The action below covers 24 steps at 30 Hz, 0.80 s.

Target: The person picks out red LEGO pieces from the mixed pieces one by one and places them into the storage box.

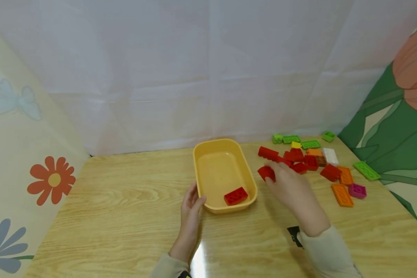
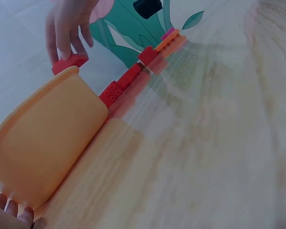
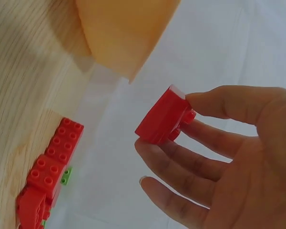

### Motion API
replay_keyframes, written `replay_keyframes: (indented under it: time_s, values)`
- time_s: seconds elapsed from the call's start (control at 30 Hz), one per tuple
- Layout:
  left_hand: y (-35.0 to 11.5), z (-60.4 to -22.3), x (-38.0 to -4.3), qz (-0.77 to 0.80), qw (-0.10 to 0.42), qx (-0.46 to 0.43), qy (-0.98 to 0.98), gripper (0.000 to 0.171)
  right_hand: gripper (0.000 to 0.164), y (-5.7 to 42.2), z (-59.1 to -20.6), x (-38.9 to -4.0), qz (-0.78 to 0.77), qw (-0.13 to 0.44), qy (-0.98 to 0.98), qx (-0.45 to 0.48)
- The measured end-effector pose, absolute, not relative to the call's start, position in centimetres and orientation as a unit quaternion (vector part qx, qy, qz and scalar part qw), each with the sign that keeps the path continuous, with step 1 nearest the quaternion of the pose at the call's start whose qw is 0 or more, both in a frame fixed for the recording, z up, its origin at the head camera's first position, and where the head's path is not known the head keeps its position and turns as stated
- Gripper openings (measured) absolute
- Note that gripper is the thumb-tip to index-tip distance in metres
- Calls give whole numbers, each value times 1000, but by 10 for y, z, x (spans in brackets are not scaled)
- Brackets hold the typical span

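Observation:
A yellow-orange plastic tray (image 1: 199, 162) stands on the table with one red toy brick (image 1: 235, 196) inside, near its front right corner. My left hand (image 1: 190, 206) holds the tray's left front side, thumb over the rim and fingers against the outer wall. In my right hand (image 1: 292, 187) a red toy brick (image 3: 163, 117) is pinched between thumb and fingers, its studs toward the palm. That hand is raised just right of the tray, between it and the pile of bricks. In the left wrist view the held brick (image 2: 69, 63) shows above the tray's rim.
Loose red bricks (image 1: 294, 155) lie in a pile right of the tray. Around them are green plates (image 1: 366, 170), orange plates (image 1: 342, 195), a magenta brick (image 1: 357, 190) and a white brick (image 1: 330, 156). A white cloth (image 1: 153, 77) hangs behind the table.

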State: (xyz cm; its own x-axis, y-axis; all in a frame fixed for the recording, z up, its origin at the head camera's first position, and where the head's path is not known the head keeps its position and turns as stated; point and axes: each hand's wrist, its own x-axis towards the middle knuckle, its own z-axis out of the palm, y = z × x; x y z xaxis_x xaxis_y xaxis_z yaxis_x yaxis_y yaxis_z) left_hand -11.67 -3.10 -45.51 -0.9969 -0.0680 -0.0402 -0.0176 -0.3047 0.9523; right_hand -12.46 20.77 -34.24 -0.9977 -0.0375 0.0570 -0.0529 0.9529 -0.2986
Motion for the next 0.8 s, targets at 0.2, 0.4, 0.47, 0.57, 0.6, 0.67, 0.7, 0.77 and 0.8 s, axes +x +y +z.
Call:
replay_keyframes:
  time_s: [0.2, 0.4, 0.47, 0.57, 0.6, 0.67, 0.7, 0.77, 0.8]
  values:
    - [-31, -455, -118, -805, 19, 29, -592, 55, 46, 199, -342, -122, 164, 29, -985, 45]
    - [-31, -455, -119, -803, 22, 34, -595, 55, 45, 189, -343, -121, 159, 45, -984, 64]
    - [-31, -455, -119, -804, 20, 37, -594, 56, 44, 186, -343, -120, 156, 51, -984, 70]
    - [-32, -455, -118, -805, 16, 38, -592, 56, 43, 183, -344, -119, 150, 58, -984, 78]
    - [-32, -455, -118, -805, 16, 37, -592, 56, 43, 182, -345, -118, 146, 61, -984, 81]
    - [-32, -455, -118, -805, 14, 36, -592, 56, 43, 180, -346, -117, 142, 65, -984, 86]
    - [-31, -455, -118, -805, 14, 35, -592, 56, 43, 179, -346, -117, 139, 68, -984, 90]
    - [-31, -455, -117, -805, 13, 35, -592, 56, 43, 176, -348, -116, 136, 73, -983, 97]
    - [-31, -455, -117, -806, 12, 34, -591, 57, 43, 175, -349, -116, 136, 75, -983, 99]
